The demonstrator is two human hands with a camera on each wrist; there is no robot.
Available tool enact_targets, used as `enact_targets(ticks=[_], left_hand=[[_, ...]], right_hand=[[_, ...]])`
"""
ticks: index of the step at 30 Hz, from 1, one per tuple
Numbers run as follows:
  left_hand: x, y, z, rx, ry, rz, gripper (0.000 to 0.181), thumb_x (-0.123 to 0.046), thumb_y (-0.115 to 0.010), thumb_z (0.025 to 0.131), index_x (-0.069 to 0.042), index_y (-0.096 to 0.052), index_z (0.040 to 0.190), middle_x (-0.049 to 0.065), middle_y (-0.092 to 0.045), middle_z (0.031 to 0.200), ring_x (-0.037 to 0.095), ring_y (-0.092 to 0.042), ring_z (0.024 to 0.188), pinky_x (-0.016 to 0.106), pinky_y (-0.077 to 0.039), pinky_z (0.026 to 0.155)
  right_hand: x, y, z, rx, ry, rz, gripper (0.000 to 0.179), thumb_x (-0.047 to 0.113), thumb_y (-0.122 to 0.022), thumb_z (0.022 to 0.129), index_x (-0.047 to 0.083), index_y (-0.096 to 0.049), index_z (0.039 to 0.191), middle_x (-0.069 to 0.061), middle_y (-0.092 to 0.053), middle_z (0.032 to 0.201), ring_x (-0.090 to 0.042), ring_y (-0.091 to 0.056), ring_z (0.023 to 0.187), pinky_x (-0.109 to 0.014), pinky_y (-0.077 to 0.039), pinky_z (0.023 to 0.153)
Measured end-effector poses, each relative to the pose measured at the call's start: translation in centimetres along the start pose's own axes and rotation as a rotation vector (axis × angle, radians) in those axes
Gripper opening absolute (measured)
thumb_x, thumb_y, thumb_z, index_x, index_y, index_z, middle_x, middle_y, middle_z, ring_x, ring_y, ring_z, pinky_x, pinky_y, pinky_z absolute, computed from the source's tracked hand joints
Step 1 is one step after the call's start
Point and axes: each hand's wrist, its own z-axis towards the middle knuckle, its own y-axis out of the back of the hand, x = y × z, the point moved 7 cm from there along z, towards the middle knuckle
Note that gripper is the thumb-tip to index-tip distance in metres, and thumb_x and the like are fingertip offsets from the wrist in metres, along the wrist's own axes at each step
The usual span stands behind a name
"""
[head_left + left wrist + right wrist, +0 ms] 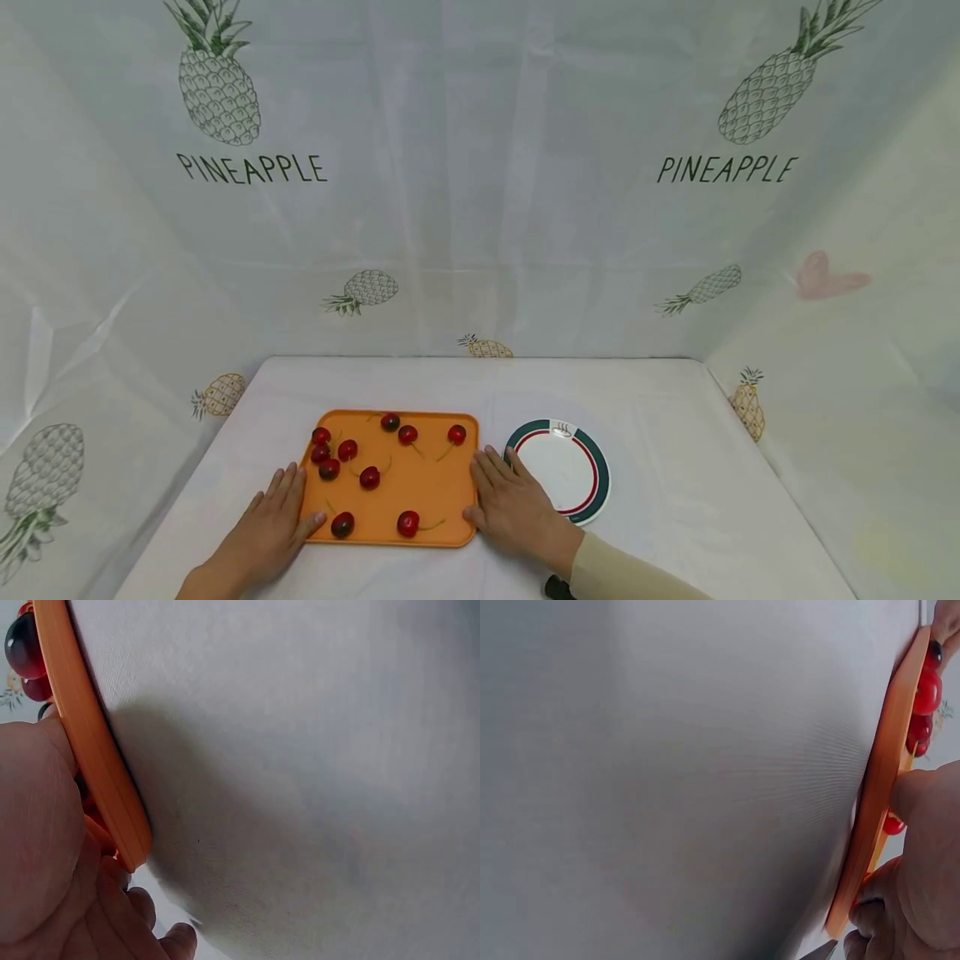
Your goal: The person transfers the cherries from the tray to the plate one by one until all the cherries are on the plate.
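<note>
An orange tray [442,485] lies on the white-covered table, carrying several dark red cherries [408,523], some with green stems. My left hand [262,529] rests against the tray's left side, fingers straight and thumb reaching over the rim near the front corner. On the opposite side, my right hand [517,510] lies along the right edge, its fingers extended and the thumb at the rim. Both wrist views show the tray's orange side wall [90,742] close beside the hand. A round plate [555,473] with green and red rings sits just right of the tray, partly overlapped by my right fingers.
White cloth [690,500] covers the table, and pineapple-printed sheets [480,208] hang behind it and along both sides. A small black object [557,587] shows by the right sleeve [622,571] at the front.
</note>
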Motion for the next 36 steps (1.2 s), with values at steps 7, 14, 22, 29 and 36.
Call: enact_targets(ticks=[7,14,22,29,36], left_hand=[[-0.3,0.0,-0.5,-0.014,0.002,0.002,0.094,-0.063,-0.050,0.105,0.016,-0.036,0.154,0.037,-0.031,0.163,0.058,-0.030,0.150,0.076,-0.031,0.112],[-0.7,0.0,-0.9,-0.005,0.007,-0.004,0.097,-0.066,-0.049,0.103,0.014,-0.036,0.155,0.035,-0.031,0.164,0.057,-0.030,0.151,0.075,-0.029,0.115],[-0.8,0.0,-1.0,-0.020,0.002,-0.009,0.095,-0.064,-0.050,0.104,0.015,-0.036,0.155,0.035,-0.032,0.164,0.057,-0.031,0.151,0.074,-0.030,0.115],[-0.8,-0.1,-1.0,-0.045,-0.008,-0.007,0.093,-0.062,-0.052,0.104,0.015,-0.037,0.154,0.035,-0.034,0.163,0.056,-0.032,0.151,0.074,-0.031,0.114],[-0.8,-0.4,-0.9,-0.017,0.010,-0.024,0.093,-0.061,-0.052,0.105,0.016,-0.036,0.155,0.036,-0.032,0.163,0.057,-0.030,0.151,0.075,-0.029,0.115]], right_hand=[[-0.3,-0.7,-0.4,0.033,-0.002,-0.003,0.075,0.063,-0.033,0.109,0.013,-0.036,0.165,-0.004,-0.031,0.173,-0.023,-0.025,0.162,-0.051,-0.017,0.131],[-0.4,-0.5,-0.9,0.023,-0.007,0.005,0.076,0.064,-0.036,0.107,0.013,-0.039,0.164,-0.004,-0.034,0.172,-0.025,-0.028,0.161,-0.052,-0.020,0.130],[-2.0,-0.3,-1.7,-0.044,-0.014,0.066,0.078,0.064,-0.040,0.107,0.010,-0.039,0.163,-0.009,-0.035,0.171,-0.030,-0.027,0.161,-0.054,-0.020,0.129],[-5.4,1.0,-3.7,-0.275,-0.059,0.053,0.069,0.049,-0.058,0.105,-0.001,-0.051,0.153,-0.019,-0.050,0.160,-0.038,-0.044,0.151,-0.059,-0.033,0.122],[-11.7,2.3,-6.6,-0.449,-0.269,0.264,0.064,0.034,-0.068,0.103,-0.003,-0.050,0.152,-0.026,-0.052,0.152,-0.045,-0.053,0.138,-0.060,-0.046,0.110]])
